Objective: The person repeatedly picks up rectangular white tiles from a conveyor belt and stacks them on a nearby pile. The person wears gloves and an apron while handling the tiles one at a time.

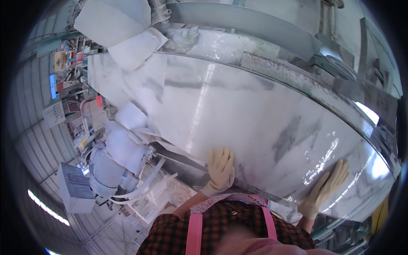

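Note:
A large polished marble slab (221,106), white with grey veins, stretches across the middle of the head view. Its glossy surface throws back bright reflections. My left hand (221,172), in a cream-coloured glove, rests on the slab's near edge with its fingers stretched out. Farther right, my right hand (326,187) wears a matching glove. Its fingers lie straight along the slab's surface and hold nothing.
A grey motor (106,170) with hoses and a metal box (75,188) stand on the left. Whitish guard plates (134,46) overhang the slab's far left part. Along its far side run a crusted ledge (289,74) and a long metal beam (246,23).

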Tool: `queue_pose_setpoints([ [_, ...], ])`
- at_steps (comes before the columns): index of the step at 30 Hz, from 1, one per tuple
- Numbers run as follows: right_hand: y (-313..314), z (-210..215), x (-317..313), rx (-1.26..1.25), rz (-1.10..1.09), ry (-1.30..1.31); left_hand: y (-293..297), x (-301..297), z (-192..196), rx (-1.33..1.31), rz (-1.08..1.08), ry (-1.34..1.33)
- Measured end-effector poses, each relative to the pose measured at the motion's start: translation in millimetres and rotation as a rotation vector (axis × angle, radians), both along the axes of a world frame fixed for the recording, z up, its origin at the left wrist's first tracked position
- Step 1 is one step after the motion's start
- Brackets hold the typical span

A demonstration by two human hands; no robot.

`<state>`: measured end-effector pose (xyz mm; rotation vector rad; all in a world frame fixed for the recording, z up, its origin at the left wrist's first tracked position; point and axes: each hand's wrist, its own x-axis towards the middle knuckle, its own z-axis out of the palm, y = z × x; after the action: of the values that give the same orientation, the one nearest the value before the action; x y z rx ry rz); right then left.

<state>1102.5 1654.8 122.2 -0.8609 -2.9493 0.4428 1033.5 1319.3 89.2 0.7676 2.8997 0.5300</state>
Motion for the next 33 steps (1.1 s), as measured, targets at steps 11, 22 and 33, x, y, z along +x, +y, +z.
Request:
queue_pose_setpoints([
  [11, 8, -26, 13, 0.128, 0.033, -0.028, -1, 3, -5, -0.004, 0.041, 0.058],
  [22, -2, -6, -11, 0.077, 0.068, -0.029, 4, -2, -3, 0.077, 0.1, 0.134],
  [33, -17, 2, -13, 0.016, 0.038, -0.004, 5, -3, 1, 0.128, 0.084, 0.109],
])
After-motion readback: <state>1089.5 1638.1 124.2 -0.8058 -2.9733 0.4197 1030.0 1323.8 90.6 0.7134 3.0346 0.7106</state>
